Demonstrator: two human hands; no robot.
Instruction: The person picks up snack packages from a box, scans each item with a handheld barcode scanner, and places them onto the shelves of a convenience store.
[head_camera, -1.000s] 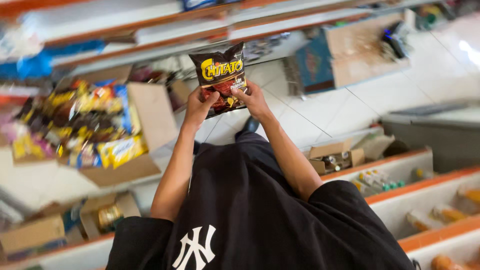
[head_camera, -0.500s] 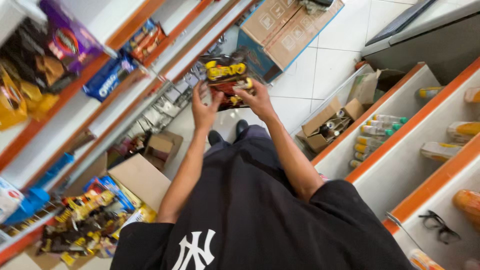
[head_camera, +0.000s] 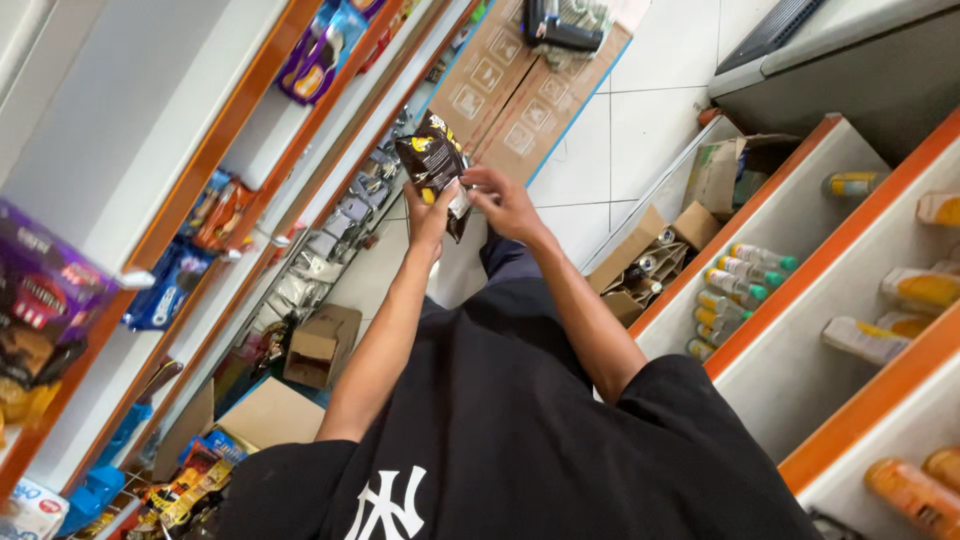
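Note:
Both my hands hold one dark brown snack bag (head_camera: 432, 162) with yellow print, out in front of my chest. My left hand (head_camera: 430, 215) grips its lower left side. At the bag's lower right corner, my right hand (head_camera: 503, 203) pinches the edge with its fingers. The bag hangs above the white tiled floor, close to the shelf unit (head_camera: 250, 150) on my left. I wear a black T-shirt with a white emblem.
White shelves with orange edges line both sides of a narrow aisle. Left shelves hold snack bags (head_camera: 320, 55) and packets; right shelves (head_camera: 800, 260) hold bottles (head_camera: 745, 275). Open cardboard boxes (head_camera: 320, 345) stand on the floor; a large flat carton (head_camera: 530, 85) lies ahead. A grey cabinet (head_camera: 850, 70) stands far right.
My view has swung further left and down the aisle. The bag has turned in my hands from facing me to an edge-on tilt, and sits nearer the left shelves.

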